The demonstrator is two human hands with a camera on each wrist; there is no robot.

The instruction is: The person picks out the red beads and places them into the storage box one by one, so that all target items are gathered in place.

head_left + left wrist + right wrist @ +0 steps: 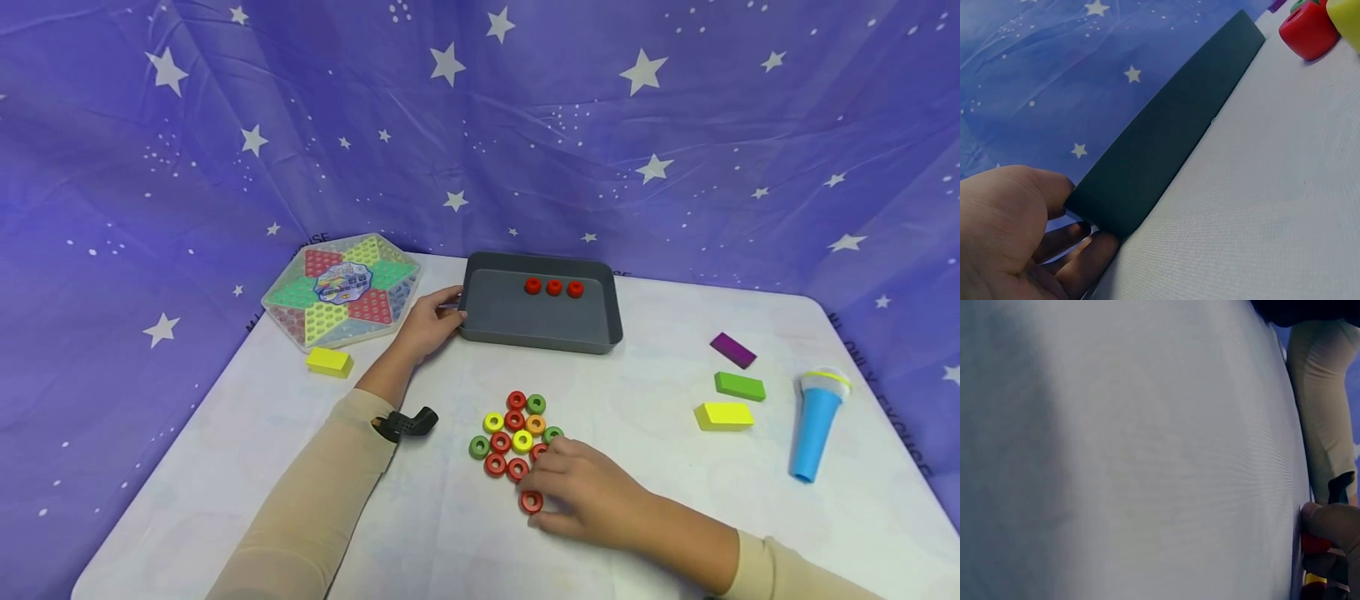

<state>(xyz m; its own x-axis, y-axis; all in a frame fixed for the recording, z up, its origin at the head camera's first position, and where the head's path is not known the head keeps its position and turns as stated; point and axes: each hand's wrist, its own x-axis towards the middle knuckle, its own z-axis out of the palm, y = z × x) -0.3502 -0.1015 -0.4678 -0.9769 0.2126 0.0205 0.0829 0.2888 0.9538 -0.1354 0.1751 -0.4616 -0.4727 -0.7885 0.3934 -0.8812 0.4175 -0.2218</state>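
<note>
My left hand (429, 325) holds the left end of a dark grey tray (540, 337); in the left wrist view, thumb and fingers meet the tray's end (1160, 137). Three red beads (554, 287) stand in a row inside it. My right hand (592, 496) pinches a red ring-shaped bead (531, 502) between thumb and fingers, at the near side of a cluster of beads. The cluster holds several red, a few green, yellow beads (522, 442) and an orange bead (536, 425). My right fingers partly cover other beads. In the right wrist view, red (1315, 544) shows between thumb and fingers.
A hexagonal Chinese checkers box (341, 292) lies back left, with a yellow block (329, 362) before it. On the right are purple (733, 350), green (740, 386) and yellow blocks (723, 417), beside a blue toy microphone (816, 429). A starry cloth (525, 125) hangs behind.
</note>
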